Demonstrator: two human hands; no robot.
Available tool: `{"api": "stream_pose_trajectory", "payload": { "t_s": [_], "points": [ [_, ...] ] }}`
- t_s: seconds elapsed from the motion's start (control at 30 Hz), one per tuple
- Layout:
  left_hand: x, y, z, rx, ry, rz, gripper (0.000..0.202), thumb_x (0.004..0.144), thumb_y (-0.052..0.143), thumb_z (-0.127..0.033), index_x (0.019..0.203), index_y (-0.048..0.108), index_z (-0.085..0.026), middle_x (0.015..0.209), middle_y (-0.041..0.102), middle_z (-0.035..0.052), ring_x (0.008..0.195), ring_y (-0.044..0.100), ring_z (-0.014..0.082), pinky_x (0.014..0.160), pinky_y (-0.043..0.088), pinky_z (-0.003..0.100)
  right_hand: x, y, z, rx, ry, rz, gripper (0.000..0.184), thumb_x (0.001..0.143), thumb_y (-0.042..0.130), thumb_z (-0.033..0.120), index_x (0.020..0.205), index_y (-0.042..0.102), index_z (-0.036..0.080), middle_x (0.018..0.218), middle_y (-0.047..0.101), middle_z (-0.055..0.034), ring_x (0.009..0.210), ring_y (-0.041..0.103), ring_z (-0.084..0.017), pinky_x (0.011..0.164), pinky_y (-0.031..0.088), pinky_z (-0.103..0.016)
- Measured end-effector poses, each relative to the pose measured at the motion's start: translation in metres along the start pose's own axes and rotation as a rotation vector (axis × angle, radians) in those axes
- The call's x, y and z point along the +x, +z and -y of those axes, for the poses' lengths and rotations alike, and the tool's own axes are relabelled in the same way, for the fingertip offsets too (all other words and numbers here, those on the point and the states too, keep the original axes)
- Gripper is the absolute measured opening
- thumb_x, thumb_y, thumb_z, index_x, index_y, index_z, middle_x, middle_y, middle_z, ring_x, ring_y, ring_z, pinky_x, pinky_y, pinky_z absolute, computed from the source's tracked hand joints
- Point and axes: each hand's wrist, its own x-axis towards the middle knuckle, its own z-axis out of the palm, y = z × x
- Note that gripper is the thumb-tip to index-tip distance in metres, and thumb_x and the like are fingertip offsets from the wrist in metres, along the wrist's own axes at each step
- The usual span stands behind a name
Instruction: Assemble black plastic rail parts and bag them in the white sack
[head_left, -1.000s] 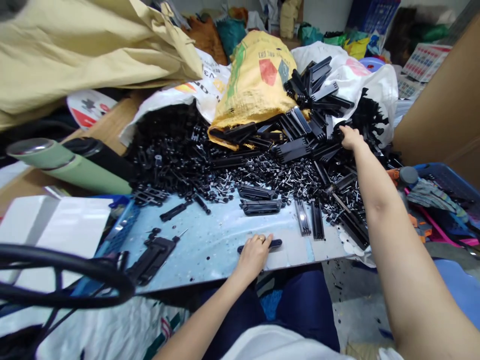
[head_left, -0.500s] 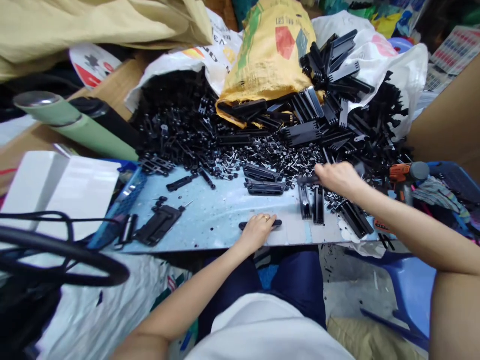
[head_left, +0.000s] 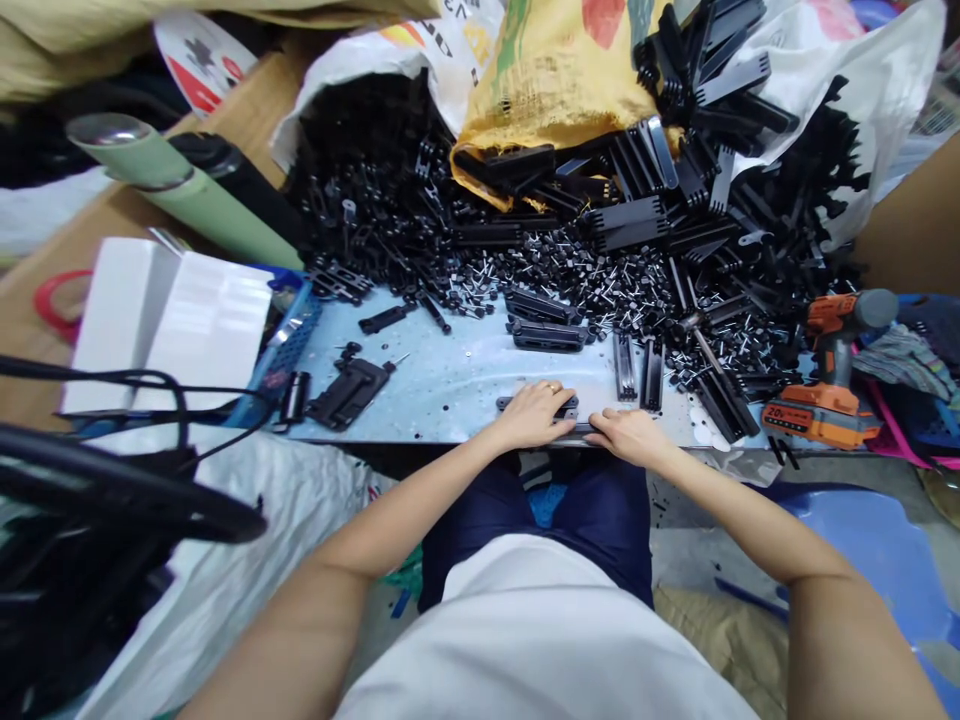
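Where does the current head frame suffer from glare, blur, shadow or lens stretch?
All head view: faint glare streaks on the white panel; thick black hoop at lower left looks soft; deep shadow hides detail inside the left white sack; wide-angle stretch toward the edges; left hand and right hand read clearly, the black part between them doesn't.

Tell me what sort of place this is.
Probably a small assembly workshop: loose black parts and black-headed screws or pins heaped on a workbench, plus an orange cordless drill at the right end.
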Motion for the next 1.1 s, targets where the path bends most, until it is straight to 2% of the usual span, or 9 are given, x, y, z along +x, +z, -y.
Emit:
{"api": "stream_pose_trajectory", "payload": {
  "t_s": [0.1,0.23,0.43,0.53,0.8,0.93,1.0,1.07,1.1],
  "points": [
    [-0.002,0.003,0.002,-0.019,0.036,-0.036,0.063,0.071,0.073,-0.058,0.11,0.047,-0.015,0.106,0.049,0.0108,0.1,0.048,0.029,0.087,0.039,0.04,-0.003,-0.006,0.004,-0.002,0.022,0.008,0.041,0.094,0.025,0.047,0.11,0.051,0.019,0.098,0.06,-0.0083,0.08,0.061,-0.019,0.054,0.028,-0.025],
    [-0.007,0.01,0.007,-0.026,0.12,-0.13,0.07,0.062,0.079,-0.061,0.105,0.047,-0.015,0.101,0.051,0.0101,0.098,0.049,0.0287,0.093,0.036,0.042,-0.008,-0.012,0.007,-0.009,0.003,0.008,0.043,0.094,0.023,0.048,0.11,0.052,0.019,0.097,0.061,-0.0079,0.079,0.061,-0.019,0.053,0.028,-0.025],
    [-0.011,0.017,0.011,-0.06,0.168,-0.262,0.061,0.071,0.074,-0.055,0.106,0.043,-0.015,0.101,0.051,0.0101,0.092,0.053,0.0263,0.079,0.045,0.034,-0.014,-0.019,0.013,-0.058,0.016,-0.08,0.042,0.096,0.02,0.044,0.108,0.052,0.019,0.098,0.059,-0.0095,0.084,0.06,-0.02,0.059,0.03,-0.026],
    [-0.012,0.016,0.011,-0.071,0.189,-0.301,0.061,0.072,0.072,-0.055,0.107,0.042,-0.014,0.1,0.051,0.0102,0.092,0.053,0.0265,0.079,0.046,0.034,-0.017,-0.024,0.016,-0.071,0.019,-0.093,0.039,0.096,0.022,0.041,0.108,0.052,0.018,0.097,0.06,-0.0103,0.085,0.059,-0.02,0.063,0.031,-0.027],
    [-0.015,0.02,0.007,-0.123,0.182,-0.257,0.043,0.081,0.062,-0.051,0.099,0.047,-0.015,0.089,0.053,0.0071,0.083,0.055,0.0223,0.074,0.046,0.029,-0.019,-0.03,0.011,-0.109,-0.047,-0.131,0.038,0.096,0.023,0.04,0.105,0.053,0.017,0.091,0.059,-0.0104,0.08,0.058,-0.02,0.062,0.028,-0.028],
    [-0.012,0.019,0.001,-0.125,0.136,-0.139,0.045,0.079,0.065,-0.053,0.097,0.049,-0.015,0.085,0.052,0.0067,0.083,0.055,0.0231,0.075,0.046,0.03,-0.014,-0.016,0.002,-0.081,-0.062,-0.162,0.038,0.095,0.027,0.043,0.102,0.054,0.017,0.087,0.059,-0.0086,0.074,0.056,-0.017,0.06,0.026,-0.026],
    [-0.004,0.014,0.003,-0.136,0.158,-0.085,0.045,0.079,0.065,-0.051,0.1,0.05,-0.015,0.093,0.053,0.008,0.091,0.053,0.0248,0.082,0.045,0.033,-0.009,-0.001,-0.004,-0.039,-0.072,-0.213,0.038,0.094,0.03,0.044,0.098,0.056,0.016,0.086,0.059,-0.0081,0.076,0.054,-0.016,0.062,0.027,-0.026],
    [0.01,0.004,0.018,-0.156,0.091,-0.146,0.037,0.086,0.058,-0.042,0.108,0.049,-0.014,0.105,0.051,0.0103,0.102,0.048,0.0256,0.091,0.042,0.036,-0.005,0.016,-0.01,0.001,-0.067,-0.296,0.039,0.093,0.032,0.045,0.095,0.058,0.016,0.089,0.059,-0.0085,0.081,0.053,-0.017,0.066,0.029,-0.026],
    [0.019,-0.003,0.03,-0.158,-0.009,-0.224,0.032,0.089,0.051,-0.034,0.113,0.047,-0.014,0.11,0.049,0.0114,0.105,0.046,0.0255,0.094,0.04,0.037,-0.004,0.024,-0.013,0.015,-0.052,-0.333,0.039,0.093,0.033,0.045,0.094,0.059,0.015,0.092,0.059,-0.0089,0.084,0.052,-0.017,0.069,0.03,-0.027]
  ]
}}
